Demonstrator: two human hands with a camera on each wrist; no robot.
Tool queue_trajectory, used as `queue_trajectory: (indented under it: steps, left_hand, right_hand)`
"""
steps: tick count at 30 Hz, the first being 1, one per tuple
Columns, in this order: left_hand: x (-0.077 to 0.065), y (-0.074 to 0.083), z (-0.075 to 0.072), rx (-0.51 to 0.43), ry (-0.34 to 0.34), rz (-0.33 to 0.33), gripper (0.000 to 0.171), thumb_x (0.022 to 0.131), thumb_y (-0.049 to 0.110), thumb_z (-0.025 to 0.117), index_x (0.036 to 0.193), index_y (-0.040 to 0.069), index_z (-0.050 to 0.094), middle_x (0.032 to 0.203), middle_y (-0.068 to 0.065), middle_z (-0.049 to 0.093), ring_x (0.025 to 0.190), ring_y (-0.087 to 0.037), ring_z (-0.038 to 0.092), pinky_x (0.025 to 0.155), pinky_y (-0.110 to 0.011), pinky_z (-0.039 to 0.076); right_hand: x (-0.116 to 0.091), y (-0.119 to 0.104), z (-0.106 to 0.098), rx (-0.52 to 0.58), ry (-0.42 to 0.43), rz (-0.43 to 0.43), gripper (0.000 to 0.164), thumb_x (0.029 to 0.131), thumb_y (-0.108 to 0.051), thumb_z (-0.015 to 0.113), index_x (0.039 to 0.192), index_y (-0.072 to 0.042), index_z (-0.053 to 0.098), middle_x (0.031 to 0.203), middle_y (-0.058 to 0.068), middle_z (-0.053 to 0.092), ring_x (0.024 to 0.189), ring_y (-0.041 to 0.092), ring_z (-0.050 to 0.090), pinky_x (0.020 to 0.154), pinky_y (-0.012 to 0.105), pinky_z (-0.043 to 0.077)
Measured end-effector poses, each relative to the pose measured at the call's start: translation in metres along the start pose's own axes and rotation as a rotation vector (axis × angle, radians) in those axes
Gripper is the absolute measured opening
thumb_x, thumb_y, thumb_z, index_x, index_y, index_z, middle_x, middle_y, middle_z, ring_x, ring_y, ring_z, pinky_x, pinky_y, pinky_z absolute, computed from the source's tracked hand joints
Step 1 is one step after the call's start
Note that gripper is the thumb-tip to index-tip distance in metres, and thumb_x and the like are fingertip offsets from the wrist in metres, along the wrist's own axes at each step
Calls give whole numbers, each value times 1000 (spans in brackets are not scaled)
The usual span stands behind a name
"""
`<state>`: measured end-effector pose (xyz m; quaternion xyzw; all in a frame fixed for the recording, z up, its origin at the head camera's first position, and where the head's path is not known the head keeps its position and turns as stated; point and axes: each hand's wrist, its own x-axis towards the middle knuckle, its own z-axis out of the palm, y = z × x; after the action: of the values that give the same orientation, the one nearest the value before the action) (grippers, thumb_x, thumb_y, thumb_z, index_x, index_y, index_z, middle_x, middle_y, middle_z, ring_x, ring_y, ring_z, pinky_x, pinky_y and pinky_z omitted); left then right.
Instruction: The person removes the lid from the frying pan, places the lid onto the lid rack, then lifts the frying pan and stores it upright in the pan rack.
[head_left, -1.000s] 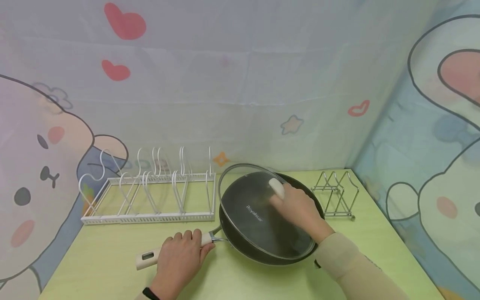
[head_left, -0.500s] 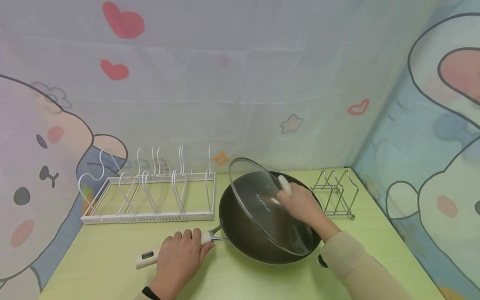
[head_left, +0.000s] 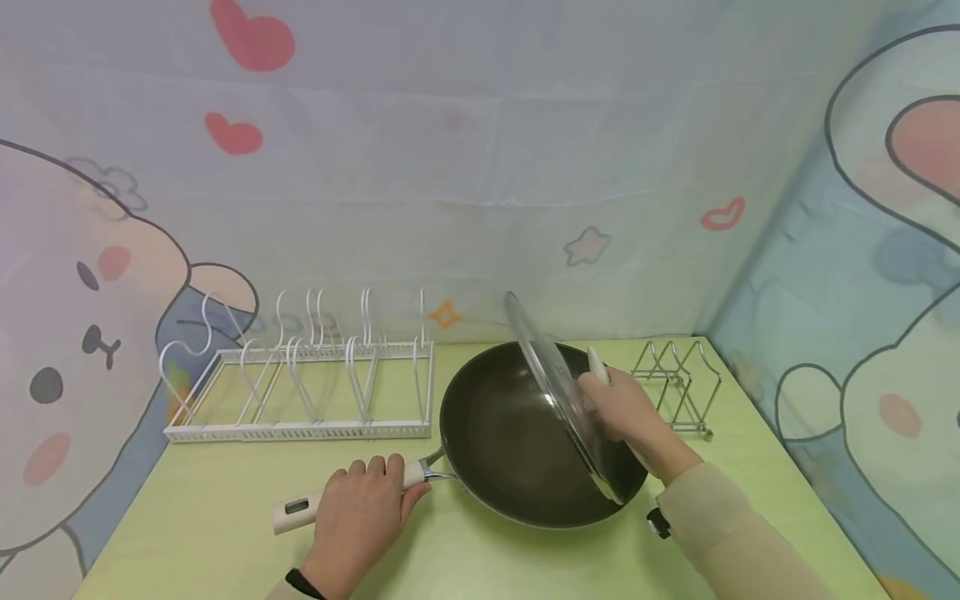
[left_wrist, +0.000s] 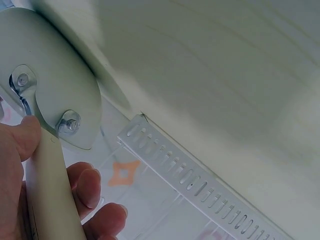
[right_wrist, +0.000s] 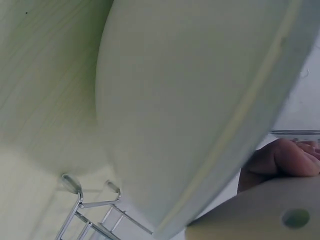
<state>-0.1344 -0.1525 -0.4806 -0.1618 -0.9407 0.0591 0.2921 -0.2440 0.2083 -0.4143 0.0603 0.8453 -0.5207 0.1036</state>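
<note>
A frying pan (head_left: 502, 442) with a dark inside sits on the table, its cream handle (head_left: 296, 514) pointing left. My left hand (head_left: 363, 521) grips that handle; in the left wrist view the thumb lies along it near the riveted joint. With my right hand (head_left: 633, 417) I hold a glass lid (head_left: 546, 367) by its pale knob (head_left: 597, 365). The lid is tipped steeply, nearly edge-on, over the right side of the pan, its lower edge close to the pan's near right rim. Much of the right wrist view is filled by the pan's pale outer wall (right_wrist: 165, 95).
A white rack (head_left: 300, 432) with several upright wire dividers stands left of the pan. At the right, behind my right hand, is a smaller chrome rack (head_left: 693, 392). A cloth backdrop (head_left: 480, 167) with cartoon prints rises behind the light green table (head_left: 202, 517).
My right hand has moved right and tilted the lid from nearly flat over the pan to steeply upright, uncovering most of the inside. The left hand and pan have stayed put.
</note>
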Motion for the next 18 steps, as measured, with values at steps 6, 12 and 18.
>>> queue_trajectory:
  steps: [6,12,18]
  left_hand:
    - [1,0,-3,9,-19,-3,59,91,61,74,78,10,47,61,0,39,51,-19,39,47,-29,29]
    - [1,0,-3,9,-24,-5,58,90,61,75,78,11,48,61,-1,41,51,-19,41,46,-29,30]
    - [1,-1,-2,-2,-15,-12,59,89,60,76,78,10,48,61,-1,41,52,-20,43,46,-29,31]
  right_hand:
    - [-2,1,-8,81,-53,8,23,97,-33,55,101,-11,52,58,-5,44,49,11,35,47,24,34]
    - [0,5,-14,71,-56,22,26,102,-36,51,103,-10,48,64,-3,47,54,12,40,52,26,40]
    - [0,10,-22,162,-91,13,39,110,-39,48,123,-2,52,66,-5,53,53,9,49,51,27,47]
